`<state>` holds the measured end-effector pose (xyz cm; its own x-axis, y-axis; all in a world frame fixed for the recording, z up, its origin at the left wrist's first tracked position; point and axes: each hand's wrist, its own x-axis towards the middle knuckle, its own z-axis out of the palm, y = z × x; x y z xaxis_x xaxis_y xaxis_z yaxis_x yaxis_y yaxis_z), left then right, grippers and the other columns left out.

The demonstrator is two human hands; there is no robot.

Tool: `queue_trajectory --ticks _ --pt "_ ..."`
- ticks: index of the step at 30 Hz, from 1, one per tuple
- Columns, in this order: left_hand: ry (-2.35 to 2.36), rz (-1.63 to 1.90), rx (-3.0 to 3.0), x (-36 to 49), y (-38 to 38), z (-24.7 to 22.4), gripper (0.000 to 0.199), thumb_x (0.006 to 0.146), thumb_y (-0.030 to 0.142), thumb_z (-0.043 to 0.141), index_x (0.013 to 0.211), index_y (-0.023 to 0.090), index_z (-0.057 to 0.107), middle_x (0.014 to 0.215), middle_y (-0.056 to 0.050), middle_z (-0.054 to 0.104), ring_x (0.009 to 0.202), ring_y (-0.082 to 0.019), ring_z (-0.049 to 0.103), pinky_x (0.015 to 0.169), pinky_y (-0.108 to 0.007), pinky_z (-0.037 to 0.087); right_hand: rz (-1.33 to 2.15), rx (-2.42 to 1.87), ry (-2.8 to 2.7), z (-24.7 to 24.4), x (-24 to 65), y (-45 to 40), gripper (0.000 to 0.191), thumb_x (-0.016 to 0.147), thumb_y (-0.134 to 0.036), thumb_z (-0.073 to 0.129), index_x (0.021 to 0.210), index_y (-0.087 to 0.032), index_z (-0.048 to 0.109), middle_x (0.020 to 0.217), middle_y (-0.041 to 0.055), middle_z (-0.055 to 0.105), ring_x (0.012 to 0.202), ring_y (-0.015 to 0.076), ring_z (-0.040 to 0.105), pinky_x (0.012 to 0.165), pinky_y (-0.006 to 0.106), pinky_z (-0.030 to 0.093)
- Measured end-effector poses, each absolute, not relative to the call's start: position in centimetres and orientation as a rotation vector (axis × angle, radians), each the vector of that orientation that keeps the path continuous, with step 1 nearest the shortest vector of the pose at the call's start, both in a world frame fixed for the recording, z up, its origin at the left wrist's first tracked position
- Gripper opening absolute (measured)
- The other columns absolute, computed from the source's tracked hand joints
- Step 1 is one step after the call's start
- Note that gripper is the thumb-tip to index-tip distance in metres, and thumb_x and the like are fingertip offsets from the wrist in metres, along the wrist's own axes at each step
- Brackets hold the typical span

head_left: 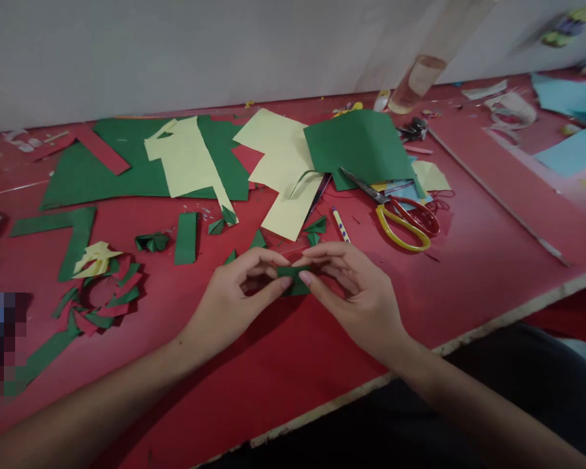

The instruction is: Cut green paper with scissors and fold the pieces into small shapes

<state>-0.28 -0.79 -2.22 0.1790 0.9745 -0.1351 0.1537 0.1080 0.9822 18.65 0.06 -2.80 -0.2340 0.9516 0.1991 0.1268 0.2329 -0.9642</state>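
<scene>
Between my two hands is a small green paper piece [297, 281], held just above the red table near its front. My left hand [247, 283] pinches its left part between thumb and fingers. My right hand [354, 286] pinches the right part the same way, its thumb close to the left one. The fingers cover much of the paper, so its folds are partly hidden. Just beyond my hands lie folded green pieces [315, 229]. To the left, a ring of red and green folded paper [97, 296] rests on the table, with a folded yellow piece [97, 259] at its top.
Scissors with yellow and red handles [403, 225] lie at right, beside a white pen with purple dots [340, 225]. Green sheets [361, 146] and pale yellow sheets [188, 159] spread along the back. A bottle with liquid [417, 81] stands by the wall. The table edge [332, 413] runs in front.
</scene>
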Motion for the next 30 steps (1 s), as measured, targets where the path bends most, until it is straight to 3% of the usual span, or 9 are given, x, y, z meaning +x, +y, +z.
queue_trajectory --ticks 4,12,21,26,30 --pt "1.25 0.93 1.234 -0.31 -0.73 -1.88 0.01 0.09 0.031 0.071 0.089 0.021 0.069 0.078 0.003 0.071 0.077 -0.009 0.068 0.069 -0.013 0.051 1.074 -1.147 -1.718 -2.82 18.9 0.13 0.027 0.093 -0.014 0.066 0.116 -0.027 0.066 0.108 -0.0007 0.074 0.097 0.0115 0.07 0.083 0.02 0.059" --pt "1.21 0.948 1.221 -0.21 -0.91 -1.75 0.008 0.093 0.025 0.067 0.088 0.019 0.069 0.074 0.004 0.07 0.07 -0.006 0.066 0.065 -0.011 0.05 1.111 -1.095 -1.713 -2.58 19.11 0.54 0.016 0.094 -0.013 0.063 0.101 -0.024 0.072 0.096 -0.0016 0.076 0.085 0.0114 0.07 0.074 0.022 0.056" --pt "1.194 1.067 1.325 -0.22 -1.1 -2.12 0.006 0.089 0.018 0.07 0.09 0.022 0.074 0.085 0.004 0.074 0.078 -0.005 0.069 0.069 -0.008 0.052 1.368 -1.039 -1.633 -1.99 19.21 0.6 0.012 0.092 -0.018 0.068 0.099 -0.025 0.074 0.095 -0.0019 0.075 0.084 0.0118 0.071 0.074 0.022 0.057" --pt "1.209 1.062 1.377 -0.2 -1.26 -2.09 0.009 0.09 0.018 0.069 0.093 0.022 0.076 0.091 0.003 0.077 0.085 -0.007 0.072 0.076 -0.009 0.055 1.284 -1.106 -1.639 -2.3 19.14 0.51 0.003 0.093 -0.025 0.07 0.094 -0.025 0.073 0.091 -0.0025 0.074 0.086 0.0119 0.07 0.077 0.022 0.056" --pt "1.198 1.046 1.342 -0.14 -1.19 -2.23 0.008 0.09 0.019 0.069 0.094 0.022 0.075 0.09 0.003 0.077 0.081 -0.007 0.072 0.075 -0.011 0.057 1.224 -1.145 -1.591 -2.86 19.18 0.47 0.013 0.092 -0.02 0.071 0.102 -0.028 0.07 0.096 -0.0032 0.074 0.09 0.0118 0.071 0.081 0.022 0.058"
